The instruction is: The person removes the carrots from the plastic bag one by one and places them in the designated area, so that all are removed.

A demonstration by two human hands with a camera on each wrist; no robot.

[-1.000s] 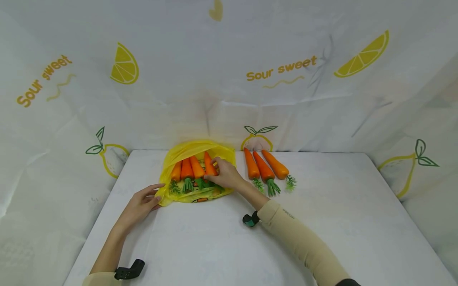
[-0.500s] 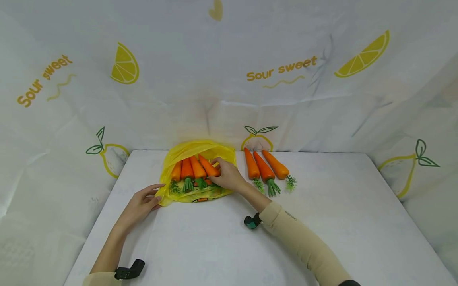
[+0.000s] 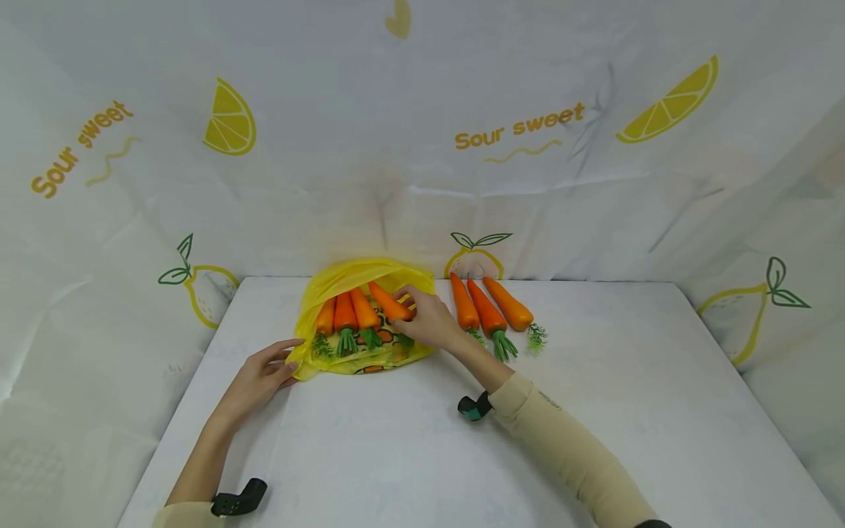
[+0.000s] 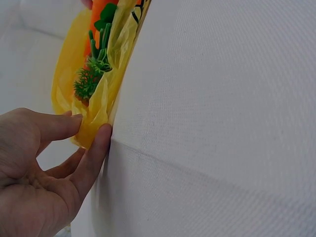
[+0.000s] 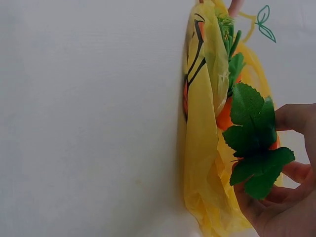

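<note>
A yellow plastic bag (image 3: 359, 271) lies at the back of the table with its mouth facing the person. Three carrots (image 3: 345, 312) with green tops rest side by side in its left part. The left hand (image 3: 260, 378) pinches the bag's left edge between thumb and fingers, also plain in the left wrist view. At the bag's right side, the right hand (image 3: 425, 320) grips another carrot (image 3: 389, 301) near its thick end, tip pointing back and left. Its broad leafy green top (image 5: 254, 143) shows in the right wrist view, hiding most of the carrot's body there.
Just right of the bag, three more carrots (image 3: 487, 308) lie in a row on the white table (image 3: 370, 455), green tops toward the person. A white curtain (image 3: 343, 147) printed with lemons hangs behind the table's back edge.
The right hand has shifted slightly right with its carrot, which has turned from nearly straight to slanting, tip to the left. The left hand has stayed on the bag's edge.
</note>
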